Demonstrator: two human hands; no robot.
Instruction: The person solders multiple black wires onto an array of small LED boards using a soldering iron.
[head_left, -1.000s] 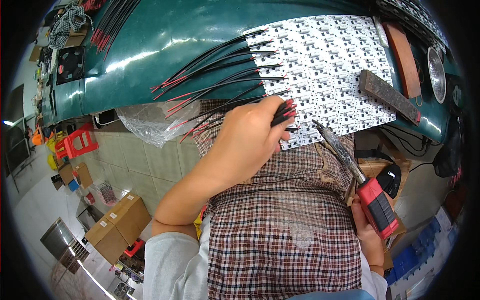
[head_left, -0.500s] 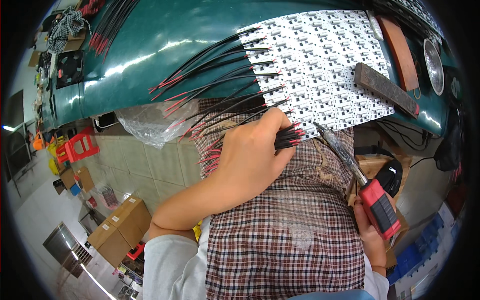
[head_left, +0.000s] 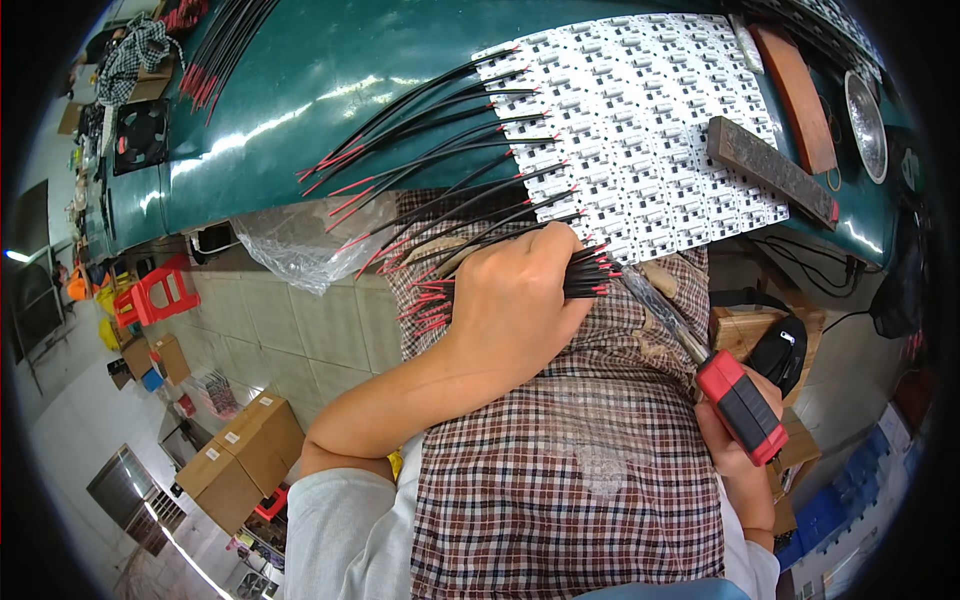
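Observation:
My left hand (head_left: 522,292) is closed round a bundle of black wires (head_left: 590,274) with red ends, close by the near left corner of a white circuit board panel (head_left: 640,130). Several black wires (head_left: 440,130) run leftward from the panel's left edge. In my right hand (head_left: 728,440) is a soldering iron (head_left: 742,405) with a red and black handle. Its metal shaft slants up and left, and the end lies beside the wire bundle near the panel's corner. Whether the tip touches anything I cannot tell.
A dark rectangular bar (head_left: 770,170) lies across the panel's right side. Beyond it on the green table (head_left: 250,170) are a reddish-brown block (head_left: 796,100) and a metal bowl (head_left: 866,127). More wires (head_left: 225,50) lie far left. A clear plastic bag (head_left: 310,245) hangs at the table edge.
My left hand and the wire bundle have moved slightly right. The soldering iron has shifted left and a little up at its handle, with its end now nearer the bundle.

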